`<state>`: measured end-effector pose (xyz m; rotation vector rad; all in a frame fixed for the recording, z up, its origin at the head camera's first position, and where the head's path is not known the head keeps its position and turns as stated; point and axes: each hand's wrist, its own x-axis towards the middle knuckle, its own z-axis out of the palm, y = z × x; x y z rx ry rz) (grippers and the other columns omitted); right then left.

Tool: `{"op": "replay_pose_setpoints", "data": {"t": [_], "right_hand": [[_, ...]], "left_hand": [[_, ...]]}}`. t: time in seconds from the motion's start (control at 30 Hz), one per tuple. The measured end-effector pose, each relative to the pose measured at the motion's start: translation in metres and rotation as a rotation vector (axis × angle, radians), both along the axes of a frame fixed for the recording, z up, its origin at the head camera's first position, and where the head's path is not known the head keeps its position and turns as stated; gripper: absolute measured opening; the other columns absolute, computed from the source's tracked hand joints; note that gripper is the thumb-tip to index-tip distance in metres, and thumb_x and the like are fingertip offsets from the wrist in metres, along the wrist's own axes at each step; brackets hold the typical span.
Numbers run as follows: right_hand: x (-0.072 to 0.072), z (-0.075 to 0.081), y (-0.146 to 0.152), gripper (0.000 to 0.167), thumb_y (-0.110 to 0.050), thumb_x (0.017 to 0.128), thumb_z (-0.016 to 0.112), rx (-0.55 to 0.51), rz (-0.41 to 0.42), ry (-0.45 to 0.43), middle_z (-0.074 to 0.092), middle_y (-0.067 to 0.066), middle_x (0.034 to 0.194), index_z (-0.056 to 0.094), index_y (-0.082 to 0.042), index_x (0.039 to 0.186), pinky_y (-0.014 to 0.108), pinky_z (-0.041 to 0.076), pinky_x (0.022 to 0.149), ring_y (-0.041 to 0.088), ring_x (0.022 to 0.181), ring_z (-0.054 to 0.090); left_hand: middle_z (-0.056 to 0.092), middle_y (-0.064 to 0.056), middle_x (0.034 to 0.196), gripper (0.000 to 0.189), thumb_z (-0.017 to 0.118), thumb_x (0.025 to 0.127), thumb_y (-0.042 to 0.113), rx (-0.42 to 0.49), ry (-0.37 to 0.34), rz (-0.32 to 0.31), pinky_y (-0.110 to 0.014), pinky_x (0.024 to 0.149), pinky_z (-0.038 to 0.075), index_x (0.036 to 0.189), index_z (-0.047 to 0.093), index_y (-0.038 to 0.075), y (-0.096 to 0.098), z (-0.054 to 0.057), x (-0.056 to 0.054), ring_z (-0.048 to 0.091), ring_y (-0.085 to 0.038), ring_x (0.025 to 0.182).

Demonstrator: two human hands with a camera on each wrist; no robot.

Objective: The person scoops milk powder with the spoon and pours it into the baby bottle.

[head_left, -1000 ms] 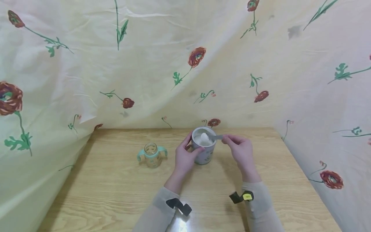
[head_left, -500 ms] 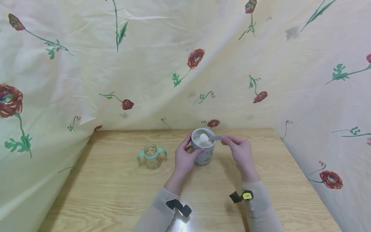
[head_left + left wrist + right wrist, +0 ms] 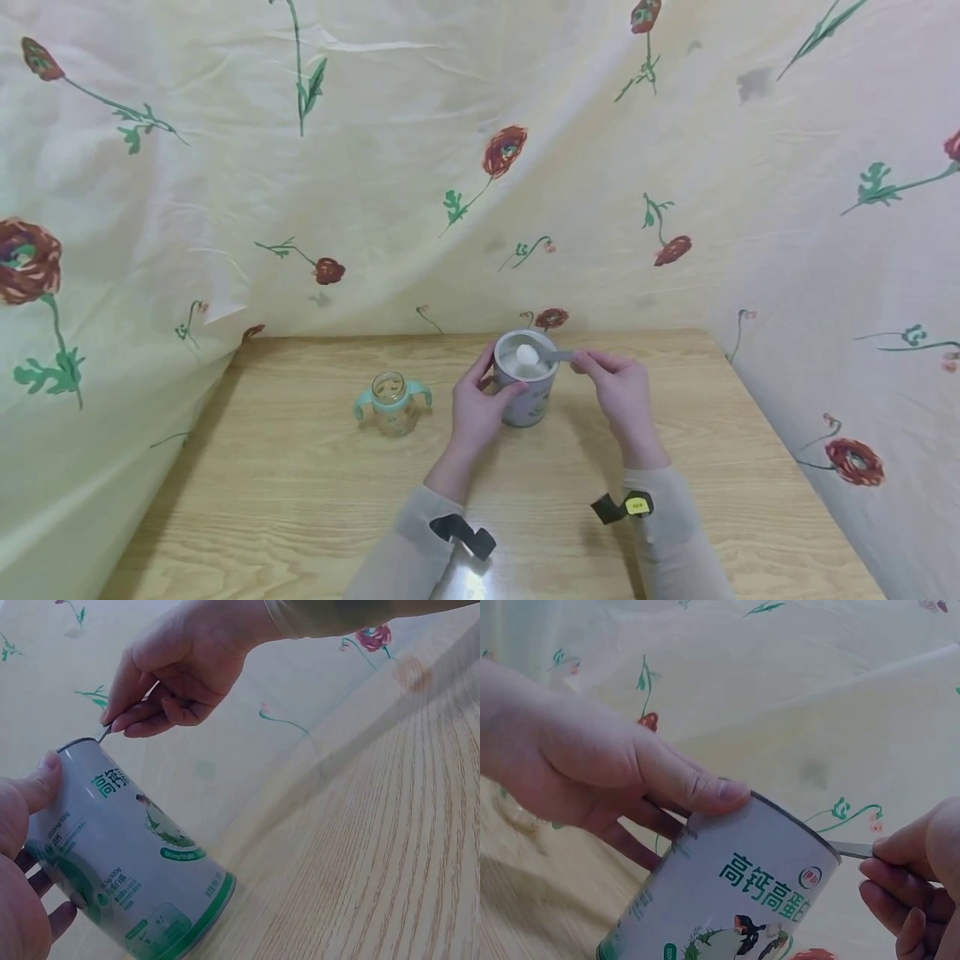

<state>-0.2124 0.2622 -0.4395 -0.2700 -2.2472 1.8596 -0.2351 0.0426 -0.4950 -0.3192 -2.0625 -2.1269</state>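
Note:
A white and green milk powder tin (image 3: 529, 407) stands lidless on the wooden table, with pale powder inside. My left hand (image 3: 477, 410) grips its side, thumb near the rim and fingers round the far side, as the left wrist view shows on the tin (image 3: 135, 840). Between thumb and fingertips, my right hand (image 3: 624, 402) pinches the grey handle of a spoon (image 3: 558, 356) that reaches over the tin's right rim. On the spoon's bowl, inside the tin's mouth, lies a rounded white mound of powder (image 3: 527, 354). In the right wrist view the tin hides the bowl.
Left of the tin stands an open, clear amber baby bottle (image 3: 395, 417) with a mint collar and two side handles. A flowered cloth (image 3: 405, 167) hangs behind the wooden table (image 3: 300, 500) and along its sides.
The white mound on the spoon looks rounder and more distinct from the powder below it. Both hands and the tin have hardly moved; the head view has shifted slightly.

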Motion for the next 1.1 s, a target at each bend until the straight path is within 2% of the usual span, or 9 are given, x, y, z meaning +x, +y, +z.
{"op": "replay_pose_setpoints", "data": {"t": [0.07, 0.17, 0.27, 0.37, 0.5, 0.6, 0.77, 0.97, 1.1], "right_hand": [[-0.001, -0.001, 0.002, 0.044, -0.031, 0.102, 0.077, 0.004, 0.009, -0.01, 0.082, 0.003, 0.101, 0.075, 0.006, 0.125, 0.064, 0.026, 0.125, 0.033, 0.133, 0.058], [-0.004, -0.004, 0.005, 0.047, -0.037, 0.102, 0.077, 0.012, 0.022, -0.038, 0.082, 0.001, 0.102, 0.075, 0.004, 0.125, 0.059, 0.034, 0.121, 0.029, 0.129, 0.06], [-0.007, -0.009, 0.009, 0.046, -0.039, 0.102, 0.076, -0.001, 0.04, -0.068, 0.081, -0.005, 0.097, 0.076, 0.002, 0.124, 0.045, 0.047, 0.106, 0.02, 0.115, 0.066], [-0.01, -0.012, 0.012, 0.037, -0.035, 0.103, 0.075, -0.05, 0.068, -0.093, 0.08, -0.009, 0.09, 0.078, -0.002, 0.118, 0.031, 0.053, 0.089, 0.012, 0.099, 0.071], [-0.01, -0.015, 0.016, 0.019, -0.028, 0.104, 0.074, -0.13, 0.112, -0.112, 0.079, -0.01, 0.088, 0.081, -0.011, 0.108, 0.024, 0.056, 0.081, 0.007, 0.091, 0.072], [-0.01, -0.015, 0.017, 0.013, -0.027, 0.104, 0.074, -0.164, 0.129, -0.114, 0.079, -0.01, 0.088, 0.081, -0.016, 0.103, 0.023, 0.056, 0.082, 0.006, 0.09, 0.072], [-0.011, -0.012, 0.014, 0.011, -0.029, 0.103, 0.075, -0.163, 0.132, -0.105, 0.08, -0.011, 0.089, 0.081, -0.02, 0.101, 0.023, 0.056, 0.085, 0.006, 0.096, 0.072], [-0.01, -0.009, 0.009, 0.024, -0.035, 0.101, 0.078, -0.128, 0.105, -0.086, 0.08, -0.011, 0.091, 0.081, -0.012, 0.108, 0.035, 0.051, 0.099, 0.01, 0.104, 0.068], [-0.008, -0.009, 0.009, 0.033, -0.035, 0.101, 0.078, -0.085, 0.076, -0.055, 0.08, -0.013, 0.091, 0.079, -0.006, 0.116, 0.034, 0.05, 0.097, 0.009, 0.102, 0.069]], "left_hand": [[0.055, -0.001, 0.158, 0.084, 0.093, 0.084, 0.016, -0.002, 0.0, 0.003, -0.045, 0.118, 0.047, 0.158, 0.053, 0.014, 0.0, 0.0, 0.0, 0.05, -0.02, 0.147], [0.055, -0.001, 0.159, 0.084, 0.093, 0.084, 0.017, -0.006, 0.0, 0.006, -0.045, 0.118, 0.047, 0.158, 0.053, 0.014, 0.001, -0.001, 0.0, 0.05, -0.02, 0.147], [0.055, 0.0, 0.158, 0.084, 0.093, 0.084, 0.017, -0.003, -0.001, 0.007, -0.045, 0.117, 0.047, 0.158, 0.053, 0.013, 0.001, -0.002, -0.001, 0.05, -0.02, 0.147], [0.056, 0.0, 0.158, 0.084, 0.093, 0.084, 0.017, -0.004, -0.003, 0.006, -0.045, 0.118, 0.047, 0.158, 0.053, 0.013, 0.001, -0.003, -0.001, 0.05, -0.02, 0.147], [0.056, 0.0, 0.158, 0.084, 0.093, 0.085, 0.016, 0.0, 0.003, 0.004, -0.045, 0.117, 0.047, 0.158, 0.053, 0.012, 0.001, -0.003, -0.001, 0.05, -0.019, 0.147], [0.056, -0.001, 0.158, 0.084, 0.093, 0.085, 0.016, 0.006, 0.006, 0.002, -0.045, 0.117, 0.048, 0.158, 0.052, 0.011, 0.002, -0.003, -0.001, 0.05, -0.02, 0.146], [0.056, -0.002, 0.158, 0.084, 0.093, 0.085, 0.015, 0.006, 0.0, 0.014, -0.045, 0.118, 0.047, 0.158, 0.052, 0.01, -0.001, -0.001, 0.002, 0.05, -0.021, 0.147], [0.049, -0.008, 0.164, 0.085, 0.091, 0.088, 0.019, -0.059, 0.005, 0.002, -0.046, 0.12, 0.044, 0.161, 0.048, 0.009, -0.005, 0.001, 0.004, 0.045, -0.024, 0.151], [0.039, -0.012, 0.169, 0.09, 0.089, 0.09, 0.027, -0.153, 0.014, -0.019, -0.044, 0.124, 0.04, 0.163, 0.042, 0.006, -0.012, 0.009, 0.008, 0.039, -0.028, 0.154]]}}
